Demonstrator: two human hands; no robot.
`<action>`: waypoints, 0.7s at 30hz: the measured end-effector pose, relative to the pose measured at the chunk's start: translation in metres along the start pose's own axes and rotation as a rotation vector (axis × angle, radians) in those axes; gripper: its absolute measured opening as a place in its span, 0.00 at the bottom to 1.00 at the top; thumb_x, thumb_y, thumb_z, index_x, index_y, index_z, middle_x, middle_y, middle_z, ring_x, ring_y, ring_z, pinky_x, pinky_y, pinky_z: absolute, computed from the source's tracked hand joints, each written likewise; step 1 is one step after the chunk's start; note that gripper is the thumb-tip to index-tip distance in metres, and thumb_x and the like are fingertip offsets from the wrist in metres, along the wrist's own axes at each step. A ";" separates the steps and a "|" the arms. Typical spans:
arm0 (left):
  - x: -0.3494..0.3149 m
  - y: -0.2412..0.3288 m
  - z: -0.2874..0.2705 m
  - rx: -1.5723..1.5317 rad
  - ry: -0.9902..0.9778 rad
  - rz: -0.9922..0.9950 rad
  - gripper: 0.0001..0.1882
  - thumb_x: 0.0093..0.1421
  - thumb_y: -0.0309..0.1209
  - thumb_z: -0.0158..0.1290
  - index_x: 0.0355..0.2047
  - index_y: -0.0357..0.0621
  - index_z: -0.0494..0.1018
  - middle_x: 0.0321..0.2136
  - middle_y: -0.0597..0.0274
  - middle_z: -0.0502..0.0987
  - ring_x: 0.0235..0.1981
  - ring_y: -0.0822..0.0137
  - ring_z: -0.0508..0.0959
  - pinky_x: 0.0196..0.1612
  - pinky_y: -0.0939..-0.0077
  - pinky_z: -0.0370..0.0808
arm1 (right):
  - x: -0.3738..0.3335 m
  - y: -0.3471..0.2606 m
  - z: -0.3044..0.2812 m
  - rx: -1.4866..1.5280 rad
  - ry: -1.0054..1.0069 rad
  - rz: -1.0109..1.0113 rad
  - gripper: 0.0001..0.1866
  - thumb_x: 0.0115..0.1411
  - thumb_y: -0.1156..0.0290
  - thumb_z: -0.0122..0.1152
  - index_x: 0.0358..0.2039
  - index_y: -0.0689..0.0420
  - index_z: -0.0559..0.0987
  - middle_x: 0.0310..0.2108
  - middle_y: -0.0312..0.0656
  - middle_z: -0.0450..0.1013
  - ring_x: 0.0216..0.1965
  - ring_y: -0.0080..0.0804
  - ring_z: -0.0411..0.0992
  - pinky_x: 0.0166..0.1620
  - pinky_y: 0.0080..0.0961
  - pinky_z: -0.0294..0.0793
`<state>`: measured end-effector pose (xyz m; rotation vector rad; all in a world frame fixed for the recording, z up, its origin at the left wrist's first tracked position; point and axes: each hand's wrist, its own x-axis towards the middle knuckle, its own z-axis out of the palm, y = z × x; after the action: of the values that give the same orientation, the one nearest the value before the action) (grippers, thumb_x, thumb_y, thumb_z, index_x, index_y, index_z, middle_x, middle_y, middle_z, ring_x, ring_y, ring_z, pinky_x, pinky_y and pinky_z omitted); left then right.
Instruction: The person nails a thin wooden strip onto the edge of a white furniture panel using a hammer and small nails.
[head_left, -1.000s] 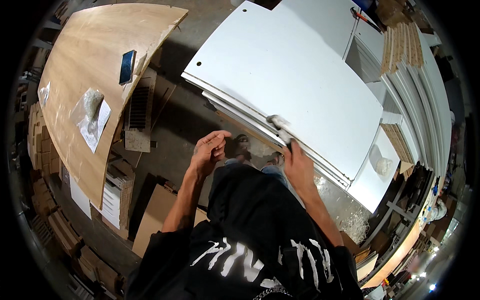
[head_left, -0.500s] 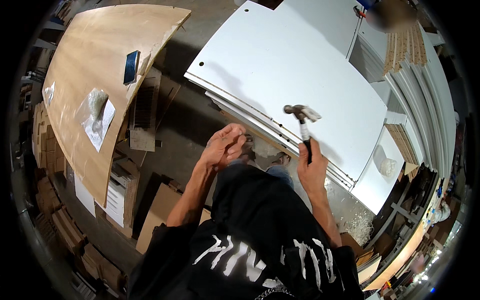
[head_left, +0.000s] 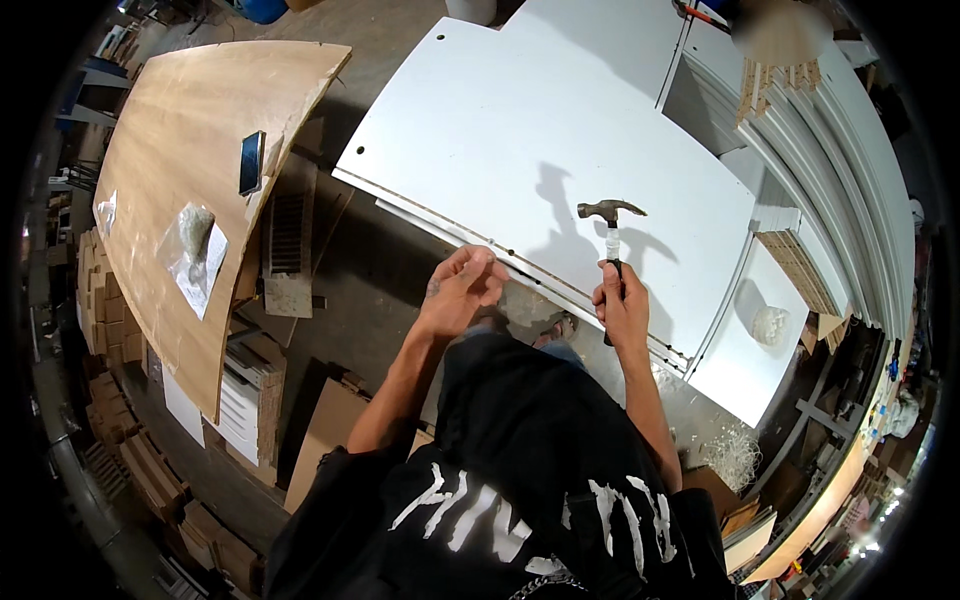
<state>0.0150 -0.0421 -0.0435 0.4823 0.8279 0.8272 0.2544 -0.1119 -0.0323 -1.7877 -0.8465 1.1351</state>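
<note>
My right hand (head_left: 625, 310) is closed round the dark handle of a claw hammer (head_left: 612, 212), whose neck is wrapped in white. Its head is raised over a large white panel (head_left: 540, 110). My left hand (head_left: 462, 287) is closed in a pinch at the panel's near edge; whatever its fingertips hold, if anything, is too small to make out. Several small dark fittings or holes dot that near edge to the right of my left hand. More white panels (head_left: 420, 220) lie stacked beneath the top one.
Leftward, a wooden board (head_left: 190, 110) carries a phone (head_left: 252, 163) and a clear bag of small pieces (head_left: 197, 235). White panels with raw chipboard ends (head_left: 800, 160) are stacked at the right. A small white clump (head_left: 770, 325) sits on a panel there. Shavings (head_left: 733, 455) lie lower right.
The hammer has turned from tilted to more upright, its claw now pointing right. My left hand has moved right, up to the panel's near edge. The whole view has shifted slightly.
</note>
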 end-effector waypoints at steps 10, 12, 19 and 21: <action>0.025 -0.038 0.008 0.999 0.339 0.831 0.09 0.61 0.32 0.58 0.32 0.38 0.76 0.19 0.67 0.72 0.18 0.76 0.68 0.23 0.82 0.67 | 0.006 0.004 -0.011 0.151 -0.141 0.028 0.20 0.70 0.55 0.47 0.42 0.63 0.74 0.16 0.34 0.67 0.13 0.15 0.59 0.17 0.16 0.57; 0.027 -0.037 0.009 1.290 0.313 0.999 0.08 0.58 0.30 0.61 0.33 0.39 0.77 0.20 0.63 0.76 0.19 0.71 0.73 0.24 0.79 0.71 | 0.008 0.007 -0.015 0.175 -0.164 0.031 0.19 0.69 0.56 0.48 0.41 0.62 0.74 0.16 0.34 0.67 0.13 0.15 0.59 0.17 0.16 0.57; 0.033 -0.030 0.005 1.606 0.192 1.222 0.07 0.55 0.28 0.62 0.33 0.41 0.78 0.25 0.59 0.81 0.23 0.62 0.80 0.26 0.73 0.75 | 0.010 0.008 -0.019 0.173 -0.207 0.030 0.19 0.69 0.56 0.49 0.40 0.61 0.73 0.16 0.34 0.67 0.13 0.16 0.59 0.17 0.16 0.57; 0.034 -0.031 0.004 1.560 0.194 1.237 0.07 0.55 0.28 0.62 0.33 0.41 0.78 0.25 0.59 0.81 0.23 0.62 0.80 0.26 0.74 0.75 | 0.011 0.008 -0.019 0.168 -0.218 0.038 0.19 0.69 0.55 0.49 0.40 0.62 0.73 0.16 0.34 0.67 0.13 0.16 0.59 0.17 0.17 0.57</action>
<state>0.0457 -0.0338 -0.0773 2.4916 1.2486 1.1930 0.2765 -0.1117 -0.0389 -1.5683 -0.8187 1.4022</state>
